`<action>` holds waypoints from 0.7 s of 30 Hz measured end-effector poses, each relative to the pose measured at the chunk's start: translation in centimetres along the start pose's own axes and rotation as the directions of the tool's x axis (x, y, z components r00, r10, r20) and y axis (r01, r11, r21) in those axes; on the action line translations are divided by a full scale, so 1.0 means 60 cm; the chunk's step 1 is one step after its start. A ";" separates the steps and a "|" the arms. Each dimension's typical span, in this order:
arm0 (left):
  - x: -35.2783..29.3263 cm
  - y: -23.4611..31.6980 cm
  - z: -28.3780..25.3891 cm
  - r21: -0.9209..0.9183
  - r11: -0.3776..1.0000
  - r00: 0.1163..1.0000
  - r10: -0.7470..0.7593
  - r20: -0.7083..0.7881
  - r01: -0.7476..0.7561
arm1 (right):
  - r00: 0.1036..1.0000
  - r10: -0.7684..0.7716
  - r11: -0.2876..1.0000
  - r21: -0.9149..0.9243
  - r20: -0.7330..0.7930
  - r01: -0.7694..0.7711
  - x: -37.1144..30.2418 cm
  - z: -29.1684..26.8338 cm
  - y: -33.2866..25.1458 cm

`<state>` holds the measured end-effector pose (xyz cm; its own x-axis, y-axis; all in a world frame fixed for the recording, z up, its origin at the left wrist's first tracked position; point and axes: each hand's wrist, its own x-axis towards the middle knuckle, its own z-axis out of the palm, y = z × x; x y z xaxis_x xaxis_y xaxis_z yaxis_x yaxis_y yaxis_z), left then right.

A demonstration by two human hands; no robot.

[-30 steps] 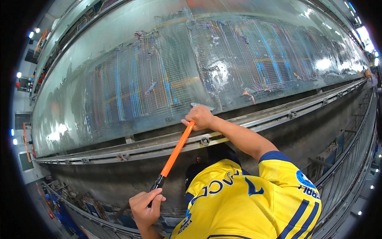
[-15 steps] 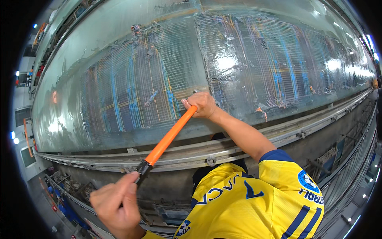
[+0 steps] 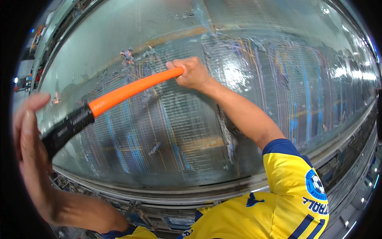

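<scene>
My right hand is wrapped round the far end of a long bright orange handle. Whatever head the tool has there is hidden by the hand. The handle slants down to the left into a black grip. At the grip's lower end is my left hand, its fingers stretched upward and somewhat blurred, with the grip's end against or behind the palm. Below the tool lies a wide, wet-looking translucent greenish slab, with blue, orange and purple strands and a fine grid showing in it.
A raised dark seam crosses the slab. A tangled clump of strands sticks up on its far left part. Metal rails run along the near edge, close to my body. Machine framework stands at the lower right.
Both hands and the tool have risen and moved left, the left hand furthest. The handle now lies flatter across the view. My left fingers have gone from curled to stretched out.
</scene>
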<state>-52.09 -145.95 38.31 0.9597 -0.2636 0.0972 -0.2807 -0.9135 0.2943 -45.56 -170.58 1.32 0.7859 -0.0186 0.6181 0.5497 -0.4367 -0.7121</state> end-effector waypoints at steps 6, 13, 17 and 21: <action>0.036 0.051 0.176 -0.380 0.921 0.995 0.066 -0.076 -0.091 | 0.968 -0.050 0.956 -0.269 0.247 0.118 0.144 -0.044 0.186; -0.457 0.002 0.178 -0.595 0.753 0.916 -0.396 -0.069 0.280 | 0.831 -0.302 0.935 -0.024 0.466 0.354 -0.106 0.061 -0.087; -0.672 0.001 0.098 -0.431 0.872 0.969 -0.248 0.021 0.233 | 0.869 -0.266 0.961 0.039 0.417 0.275 -0.334 -0.027 -0.287; -0.752 0.061 0.047 -0.436 0.898 0.998 -0.060 0.023 0.064 | 0.953 -0.072 0.991 -0.089 0.295 0.102 -0.469 -0.108 -0.403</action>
<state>-96.42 -138.30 32.30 0.9749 -0.2152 0.0571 -0.1951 -0.7021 0.6848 -82.78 -165.33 3.32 0.7929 0.2788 0.5418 0.5997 -0.5147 -0.6127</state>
